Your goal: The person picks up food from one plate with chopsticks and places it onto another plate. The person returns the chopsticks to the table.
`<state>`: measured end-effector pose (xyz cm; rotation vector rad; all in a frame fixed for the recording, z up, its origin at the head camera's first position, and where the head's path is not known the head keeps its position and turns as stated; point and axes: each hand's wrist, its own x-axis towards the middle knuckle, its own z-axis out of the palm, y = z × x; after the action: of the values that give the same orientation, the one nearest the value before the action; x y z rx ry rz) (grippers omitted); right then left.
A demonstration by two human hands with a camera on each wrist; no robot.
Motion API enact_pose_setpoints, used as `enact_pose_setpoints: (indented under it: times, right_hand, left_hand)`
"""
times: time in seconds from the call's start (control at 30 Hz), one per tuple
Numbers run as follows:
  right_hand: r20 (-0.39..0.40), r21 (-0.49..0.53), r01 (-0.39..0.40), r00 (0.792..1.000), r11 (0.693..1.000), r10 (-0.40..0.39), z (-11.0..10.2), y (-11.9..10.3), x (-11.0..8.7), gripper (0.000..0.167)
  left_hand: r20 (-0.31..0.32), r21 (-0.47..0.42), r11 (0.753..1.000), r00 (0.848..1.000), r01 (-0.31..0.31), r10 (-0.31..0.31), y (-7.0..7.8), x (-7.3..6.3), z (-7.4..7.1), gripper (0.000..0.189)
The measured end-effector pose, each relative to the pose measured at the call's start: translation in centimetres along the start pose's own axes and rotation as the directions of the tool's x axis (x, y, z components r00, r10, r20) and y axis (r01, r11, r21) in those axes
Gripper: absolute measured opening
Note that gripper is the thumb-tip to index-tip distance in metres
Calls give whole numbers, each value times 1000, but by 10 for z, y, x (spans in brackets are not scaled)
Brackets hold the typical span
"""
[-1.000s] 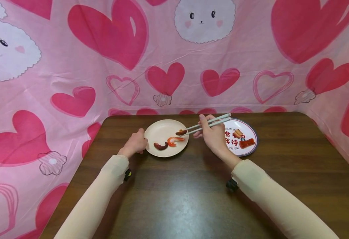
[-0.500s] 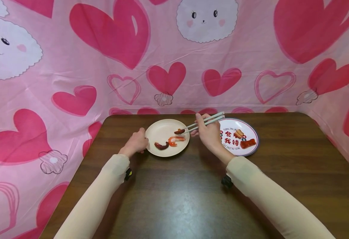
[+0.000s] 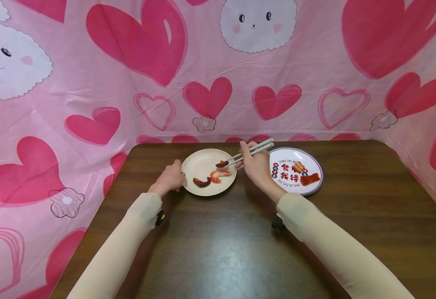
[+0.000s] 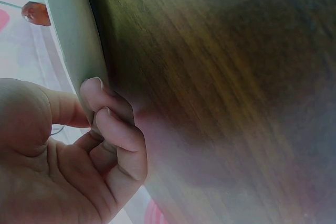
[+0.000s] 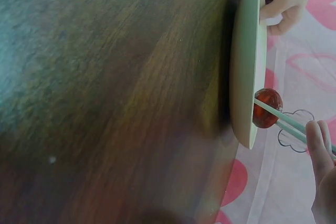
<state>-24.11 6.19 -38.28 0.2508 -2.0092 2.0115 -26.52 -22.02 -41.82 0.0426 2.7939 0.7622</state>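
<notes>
My left hand (image 3: 171,177) pinches the left rim of a cream plate (image 3: 192,167); in the left wrist view the thumb and curled fingers (image 4: 119,129) meet at its edge. My right hand (image 3: 256,166) grips a pair of pale green chopsticks (image 3: 264,144). Between their tips is a glossy brown piece of food (image 5: 268,108), held over the right side of the plate. On the same plate lie a red-orange shrimp (image 3: 219,176) and a dark, curved piece like an octopus tentacle (image 3: 202,182). The right wrist view shows the plate from the side.
A white plate with a blue rim and red lettering (image 3: 311,156) stands to the right, partly behind the right hand. It bears a tan piece (image 3: 298,167) and a red-brown piece (image 3: 309,179). Pink heart-patterned cloth (image 3: 240,70) hangs behind the brown table (image 3: 210,249).
My right hand has moved left with the chopsticks, uncovering more of the white plate. The brown piece has shifted slightly left over the cream plate. My left hand stays at the rim.
</notes>
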Motion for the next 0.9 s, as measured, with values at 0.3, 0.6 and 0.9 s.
enact_pose_setpoints:
  times: [0.3, 0.6, 0.9]
  right_hand:
    - [2, -82, 17, 1000, 996, -17, 7, 30, 16, 45]
    - [30, -136, 36, 999, 990, -32, 9, 28, 19, 41]
    - [45, -133, 39, 998, 990, -33, 11, 30, 20, 40]
  left_hand:
    - [-7, 0, 1000, 1000, -1, 1, 1, -2, 0, 30]
    - [-1, -6, 1000, 1000, -2, 1, 2, -2, -1, 30]
    - [-2, -8, 1000, 1000, 1, -1, 2, -2, -1, 29]
